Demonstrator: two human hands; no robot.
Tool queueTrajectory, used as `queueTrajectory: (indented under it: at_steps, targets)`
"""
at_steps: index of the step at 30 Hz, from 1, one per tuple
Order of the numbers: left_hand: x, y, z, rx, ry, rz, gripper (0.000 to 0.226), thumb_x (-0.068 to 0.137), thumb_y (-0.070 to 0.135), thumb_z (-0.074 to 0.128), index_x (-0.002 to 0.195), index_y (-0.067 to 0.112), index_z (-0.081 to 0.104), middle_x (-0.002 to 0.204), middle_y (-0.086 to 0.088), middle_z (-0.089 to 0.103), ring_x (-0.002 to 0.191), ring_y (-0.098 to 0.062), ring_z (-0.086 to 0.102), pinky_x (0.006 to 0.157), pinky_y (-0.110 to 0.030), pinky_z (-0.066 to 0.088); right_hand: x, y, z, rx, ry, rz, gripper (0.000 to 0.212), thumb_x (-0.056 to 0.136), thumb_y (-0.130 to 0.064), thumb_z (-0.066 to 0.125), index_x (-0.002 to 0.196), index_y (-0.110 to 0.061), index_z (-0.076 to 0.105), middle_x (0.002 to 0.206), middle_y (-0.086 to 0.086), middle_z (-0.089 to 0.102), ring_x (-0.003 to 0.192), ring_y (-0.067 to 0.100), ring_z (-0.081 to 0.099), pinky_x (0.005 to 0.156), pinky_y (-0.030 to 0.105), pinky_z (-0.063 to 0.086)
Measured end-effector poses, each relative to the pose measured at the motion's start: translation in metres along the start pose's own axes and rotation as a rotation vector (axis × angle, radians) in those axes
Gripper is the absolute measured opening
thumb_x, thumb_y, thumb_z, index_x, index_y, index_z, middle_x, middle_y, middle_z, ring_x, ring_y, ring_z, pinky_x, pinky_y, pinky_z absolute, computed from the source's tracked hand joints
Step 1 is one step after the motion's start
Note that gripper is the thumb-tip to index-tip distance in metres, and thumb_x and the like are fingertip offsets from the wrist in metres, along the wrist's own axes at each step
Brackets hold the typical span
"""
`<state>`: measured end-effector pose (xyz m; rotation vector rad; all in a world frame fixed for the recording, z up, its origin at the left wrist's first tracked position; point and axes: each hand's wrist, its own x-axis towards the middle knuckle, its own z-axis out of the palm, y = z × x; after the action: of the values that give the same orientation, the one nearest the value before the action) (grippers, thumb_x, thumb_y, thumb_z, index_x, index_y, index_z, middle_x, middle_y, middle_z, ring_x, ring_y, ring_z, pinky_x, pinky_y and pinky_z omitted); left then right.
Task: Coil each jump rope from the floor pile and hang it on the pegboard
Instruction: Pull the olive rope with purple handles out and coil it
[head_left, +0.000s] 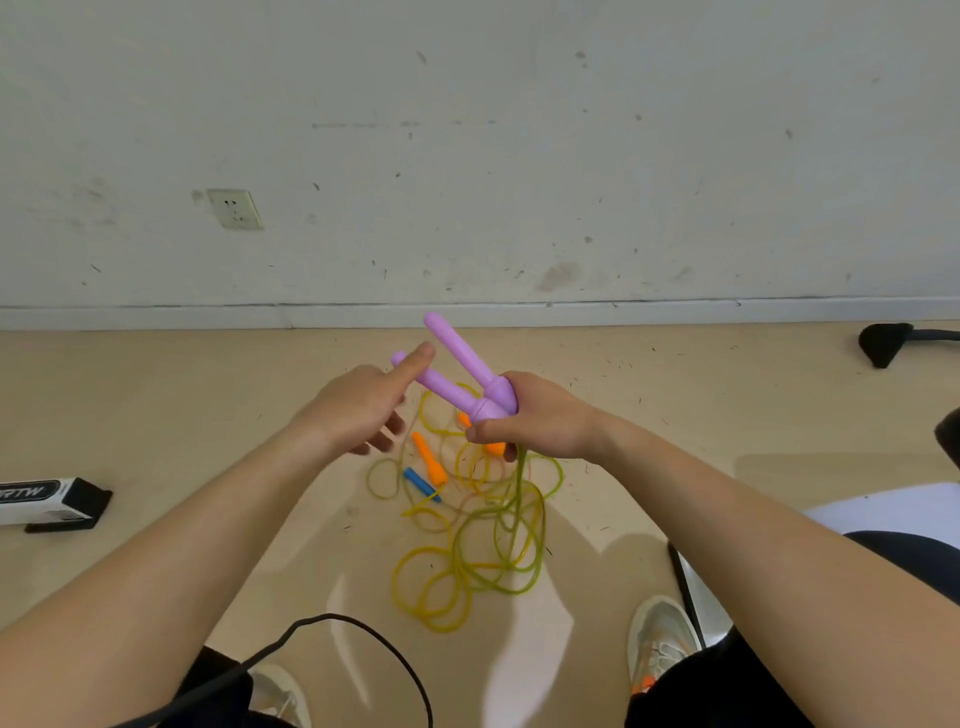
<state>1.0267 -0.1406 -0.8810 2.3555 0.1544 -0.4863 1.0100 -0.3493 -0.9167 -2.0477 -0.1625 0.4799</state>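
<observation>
The right hand (540, 421) is gripping both purple handles (462, 364) above the floor pile (467, 561), their green rope (515, 499) hanging down; the left hand (363, 405) is hovering open beside them. Coiling is seemingly starting; next the rope needs gathering into loops

Pale tan floor (208, 415), kinda dusty, with little dark specks all over. In the middle there's a tangle of yellow-green rope loops (467, 561), with an orange handle (430, 460) and a blue handle (420, 483) lying just beside each other at its far side. Black-and-white box (47, 501) off to the left, black cable (363, 629) curving across the near part.
</observation>
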Motion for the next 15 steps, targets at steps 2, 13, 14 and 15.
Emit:
queueTrajectory:
  at_steps: [2, 13, 14, 15]
  targets:
    - [0.004, -0.003, 0.001, 0.255, 0.293, 0.196, 0.064, 0.075, 0.081, 0.052, 0.104, 0.024, 0.054, 0.1, 0.007, 0.062, 0.092, -0.021, 0.062, 0.083, -0.038, 0.052, -0.001, 0.003, -0.005, -0.092, -0.027, 0.036, 0.035, 0.076, -0.03, 0.077, 0.098, -0.007, 0.06, 0.08, 0.0, 0.066, 0.06, 0.016, 0.066, 0.062, 0.037, 0.054]
    - [0.009, -0.018, 0.063, 0.663, 0.208, 1.014, 0.08, 0.065, 0.055, 0.064, 0.134, 0.017, 0.051, 0.116, 0.001, 0.065, 0.106, -0.021, 0.062, 0.105, -0.036, 0.034, -0.004, -0.003, 0.011, 0.031, -0.224, 0.148, 0.03, 0.068, -0.023, 0.077, 0.089, -0.006, 0.065, 0.073, 0.006, 0.059, 0.059, 0.017, 0.054, 0.065, 0.036, 0.044]
    - [0.01, -0.019, 0.062, 0.62, 0.205, 1.029, 0.073, 0.068, 0.054, 0.057, 0.131, 0.017, 0.055, 0.111, 0.0, 0.066, 0.101, -0.023, 0.063, 0.096, -0.034, 0.039, -0.003, -0.002, 0.011, 0.068, -0.202, 0.17, 0.026, 0.07, -0.023, 0.079, 0.086, -0.009, 0.064, 0.072, 0.004, 0.06, 0.058, 0.017, 0.054, 0.065, 0.035, 0.043]
    - [0.011, -0.02, 0.06, 0.59, 0.18, 1.024, 0.069, 0.072, 0.055, 0.052, 0.129, 0.017, 0.057, 0.108, 0.0, 0.065, 0.099, -0.023, 0.062, 0.088, -0.033, 0.044, -0.002, 0.0, 0.011, 0.113, -0.184, 0.19, 0.023, 0.073, -0.021, 0.08, 0.085, -0.011, 0.064, 0.072, 0.003, 0.06, 0.057, 0.016, 0.052, 0.064, 0.033, 0.044]
